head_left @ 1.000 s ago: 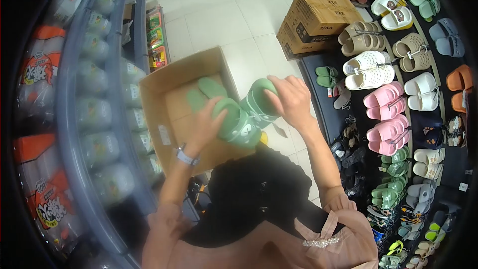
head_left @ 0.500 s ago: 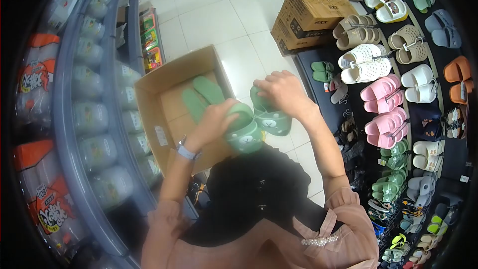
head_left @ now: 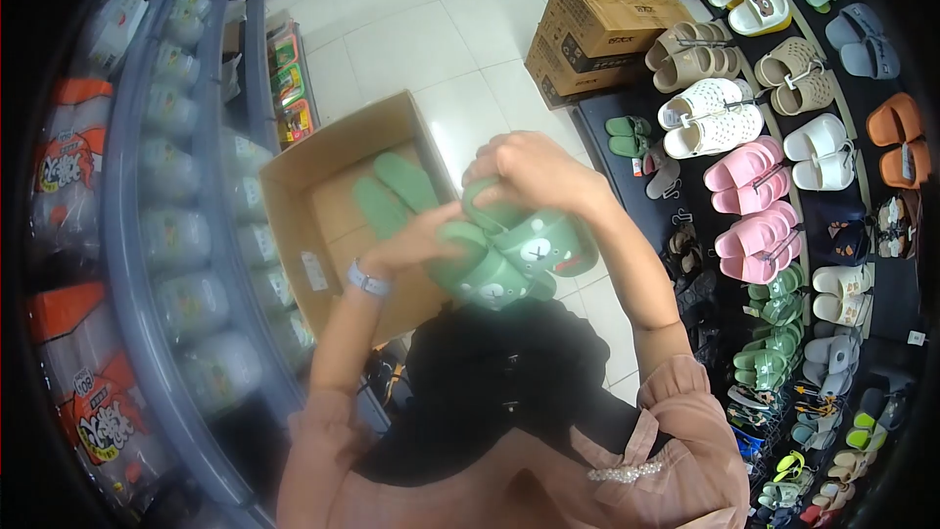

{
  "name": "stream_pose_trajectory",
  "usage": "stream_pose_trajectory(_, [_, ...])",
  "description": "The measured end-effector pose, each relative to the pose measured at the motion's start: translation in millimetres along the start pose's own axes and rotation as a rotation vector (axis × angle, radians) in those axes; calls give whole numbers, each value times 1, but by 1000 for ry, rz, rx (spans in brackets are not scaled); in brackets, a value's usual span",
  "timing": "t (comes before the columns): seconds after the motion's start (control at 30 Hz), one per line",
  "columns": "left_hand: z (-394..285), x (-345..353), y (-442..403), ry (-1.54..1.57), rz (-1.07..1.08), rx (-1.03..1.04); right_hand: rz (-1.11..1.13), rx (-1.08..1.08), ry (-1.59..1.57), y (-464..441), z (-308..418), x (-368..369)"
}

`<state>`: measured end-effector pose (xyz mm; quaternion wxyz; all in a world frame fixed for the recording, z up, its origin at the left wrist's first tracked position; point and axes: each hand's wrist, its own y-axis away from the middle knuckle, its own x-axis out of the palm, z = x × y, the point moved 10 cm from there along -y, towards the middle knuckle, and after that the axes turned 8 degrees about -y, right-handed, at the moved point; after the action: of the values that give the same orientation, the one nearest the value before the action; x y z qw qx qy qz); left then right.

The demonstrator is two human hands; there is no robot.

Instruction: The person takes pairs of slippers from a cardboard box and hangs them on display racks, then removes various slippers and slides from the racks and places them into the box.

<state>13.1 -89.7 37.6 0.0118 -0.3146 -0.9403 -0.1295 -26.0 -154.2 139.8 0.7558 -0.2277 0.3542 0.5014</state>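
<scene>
Two green slippers with pale bear faces are held side by side in front of my black apron. My left hand (head_left: 419, 240) is closed on the rear of the left green slipper (head_left: 493, 282). Wrapped over the back of the right green slipper (head_left: 541, 241) is my right hand (head_left: 529, 172). The toes point toward my body, and the two slippers touch or overlap. Some blur hides the fingertips. Just beyond my left hand, another pair of green slippers (head_left: 394, 192) lies inside an open cardboard box (head_left: 323, 142).
Racks of clogs and slides, including pink clogs (head_left: 749, 176), line the right side. Closed cardboard cartons (head_left: 612, 15) stand on the tiled floor (head_left: 411, 10) ahead. A grey shelf (head_left: 211, 235) with wrapped goods runs along the left.
My right hand has moved left and slightly down, bringing its slipper against the other one. The left slipper has tilted and shifted a little. The pair in the box stays put.
</scene>
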Motion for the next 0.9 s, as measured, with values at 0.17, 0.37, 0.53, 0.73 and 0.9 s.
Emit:
stream_pose_trajectory(0.17, [41,-27,0,364,-104,-35,-615,-124,69,18,6,-39])
stream_pose_trajectory(0.37, [38,-20,5,676,-86,62,-840,261,-369,83,-66,-3])
stream_pose_trajectory(0.53, [44,3,2,644,32,38,-790,472,-503,105,-104,56])
stream_pose_trajectory(0.73, [42,3,4,620,-32,52,-364,858,-748,144,-133,97])
stream_pose_trajectory(0.9, [35,5,7,566,-64,53,-308,779,-1124,140,-108,115])
